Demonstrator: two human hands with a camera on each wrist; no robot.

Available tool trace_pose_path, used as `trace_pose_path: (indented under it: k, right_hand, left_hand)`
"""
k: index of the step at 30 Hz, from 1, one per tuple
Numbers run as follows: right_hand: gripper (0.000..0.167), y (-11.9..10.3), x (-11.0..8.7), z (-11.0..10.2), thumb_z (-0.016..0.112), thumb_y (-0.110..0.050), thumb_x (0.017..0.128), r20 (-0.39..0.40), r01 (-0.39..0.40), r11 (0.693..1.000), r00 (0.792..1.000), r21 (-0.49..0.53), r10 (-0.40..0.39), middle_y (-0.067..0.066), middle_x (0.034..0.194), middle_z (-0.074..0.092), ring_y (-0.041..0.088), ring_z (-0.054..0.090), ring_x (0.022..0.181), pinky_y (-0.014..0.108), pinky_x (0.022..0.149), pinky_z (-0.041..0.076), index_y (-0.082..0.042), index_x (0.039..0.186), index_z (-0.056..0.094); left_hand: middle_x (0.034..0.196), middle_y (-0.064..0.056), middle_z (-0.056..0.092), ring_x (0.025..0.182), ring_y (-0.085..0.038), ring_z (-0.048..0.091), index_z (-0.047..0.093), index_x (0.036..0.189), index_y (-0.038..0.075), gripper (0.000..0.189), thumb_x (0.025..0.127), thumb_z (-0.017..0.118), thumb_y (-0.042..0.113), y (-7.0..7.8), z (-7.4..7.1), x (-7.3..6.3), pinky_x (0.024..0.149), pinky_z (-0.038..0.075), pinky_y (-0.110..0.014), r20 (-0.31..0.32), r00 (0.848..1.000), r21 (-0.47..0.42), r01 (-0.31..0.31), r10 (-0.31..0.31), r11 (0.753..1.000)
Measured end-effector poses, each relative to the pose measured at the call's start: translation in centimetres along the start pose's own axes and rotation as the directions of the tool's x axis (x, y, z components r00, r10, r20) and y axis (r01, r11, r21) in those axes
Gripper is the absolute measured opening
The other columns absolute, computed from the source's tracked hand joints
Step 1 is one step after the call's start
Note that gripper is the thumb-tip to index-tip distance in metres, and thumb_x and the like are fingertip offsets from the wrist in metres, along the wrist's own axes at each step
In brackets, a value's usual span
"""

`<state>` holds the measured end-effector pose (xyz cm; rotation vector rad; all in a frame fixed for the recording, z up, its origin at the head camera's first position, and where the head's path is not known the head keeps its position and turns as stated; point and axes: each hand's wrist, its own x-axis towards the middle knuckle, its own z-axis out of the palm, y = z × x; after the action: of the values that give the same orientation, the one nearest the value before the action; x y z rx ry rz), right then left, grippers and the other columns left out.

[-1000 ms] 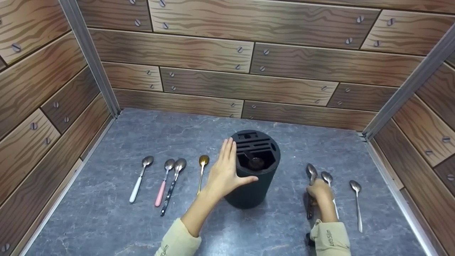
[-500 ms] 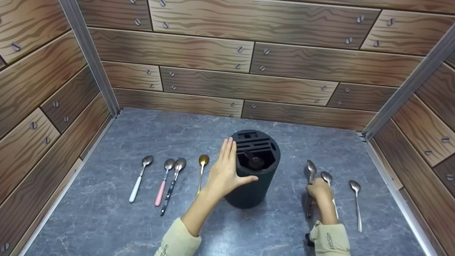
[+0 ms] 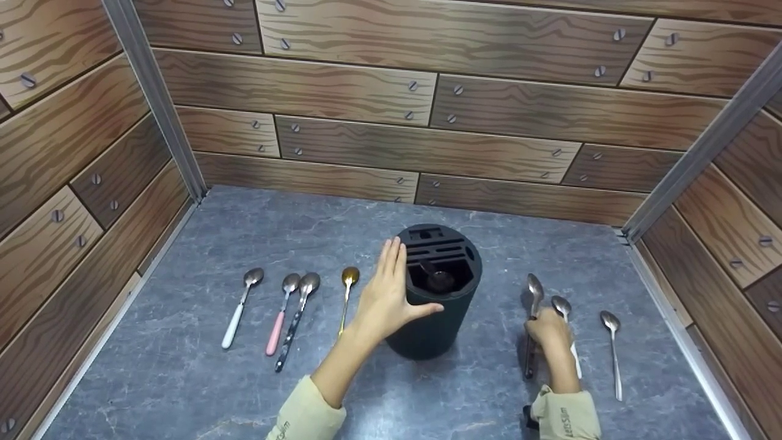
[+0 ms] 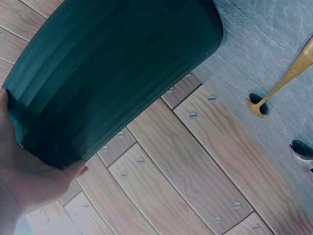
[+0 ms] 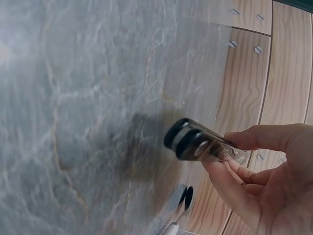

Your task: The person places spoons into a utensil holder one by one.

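In the head view my left hand (image 3: 388,296) lies with straight fingers along the left side of a dark cylindrical utensil holder (image 3: 431,330), thumb across its front. The holder is upright, slotted on top, with a dark spoon (image 3: 441,281) in its larger opening. To the right, my right hand (image 3: 550,330) pinches a dark-handled spoon (image 3: 535,292) just below its bowl. The right wrist view shows its banded handle end (image 5: 193,139) between thumb and fingers, tilted above the table. Close beside this hand lies a white-handled spoon (image 3: 562,304), partly hidden by it.
A silver spoon (image 3: 614,348) lies at far right. On the left are a white-handled spoon (image 3: 235,321), a pink-handled spoon (image 3: 278,327), a black-and-white-handled spoon (image 3: 293,330) and a gold spoon (image 3: 349,278). Wood-patterned walls (image 3: 342,134) enclose the grey table (image 3: 201,391).
The dark-handled spoon in my right hand has shifted slightly away from me and appears lifted a little off the table. My left hand and the holder stay where they were.
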<state>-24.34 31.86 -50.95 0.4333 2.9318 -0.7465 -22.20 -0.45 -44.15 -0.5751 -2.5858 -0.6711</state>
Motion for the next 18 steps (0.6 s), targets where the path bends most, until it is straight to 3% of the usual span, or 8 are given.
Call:
trace_pose_path:
  k: [8, 11, 15, 18]
  right_hand:
    - [0.013, -0.5, -0.4, -0.4, 0.054, -0.012, 0.076, -0.009, 0.011, 1.0, 1.0, 0.027, -0.011, 0.019, 0.073, 0.055, 0.033, 0.053, 0.068, 0.047, 0.061, 0.043, -0.002, 0.069, 0.05]
    - [0.012, -0.7, -0.5, -0.5, 0.053, -0.012, 0.077, -0.021, 0.025, 0.999, 0.999, 0.03, -0.024, 0.022, 0.078, 0.055, 0.035, 0.053, 0.072, 0.05, 0.064, 0.043, -0.002, 0.071, 0.05]
    - [0.019, -1.0, -0.7, -0.6, 0.053, -0.011, 0.079, -0.029, 0.036, 0.999, 0.999, 0.041, -0.034, 0.025, 0.087, 0.057, 0.036, 0.053, 0.076, 0.051, 0.067, 0.043, 0.007, 0.085, 0.057]
    - [0.018, -1.1, -0.9, -0.7, 0.053, -0.011, 0.079, -0.042, 0.048, 0.998, 0.998, 0.05, -0.046, 0.025, 0.087, 0.057, 0.036, 0.053, 0.075, 0.051, 0.066, 0.042, 0.006, 0.085, 0.059]
  left_hand:
    - [0.147, -0.022, 0.019, 0.136, -0.031, 0.013, 0.022, 0.141, -0.009, 0.115, 0.067, 0.06, 0.071, 0.0, 0.1, 0.1, 0.104, 0.026, -0.037, 0.021, 1.0, -0.004, 0.009, -0.009, 1.0]
    - [0.147, -0.022, 0.019, 0.136, -0.031, 0.013, 0.022, 0.14, -0.009, 0.115, 0.067, 0.06, 0.071, -0.1, 0.2, 0.1, 0.104, 0.026, -0.037, 0.022, 1.0, -0.003, 0.009, -0.009, 1.0]
    - [0.147, -0.021, 0.018, 0.136, -0.031, 0.012, 0.022, 0.141, -0.009, 0.116, 0.067, 0.061, 0.071, -0.1, 0.1, 0.1, 0.102, 0.029, -0.037, 0.016, 1.0, -0.012, 0.011, -0.011, 1.0]
    - [0.148, -0.02, 0.018, 0.136, -0.03, 0.011, 0.022, 0.141, -0.009, 0.116, 0.066, 0.061, 0.071, -0.1, 0.1, 0.1, 0.101, 0.031, -0.037, 0.016, 1.0, -0.022, 0.014, -0.013, 1.0]
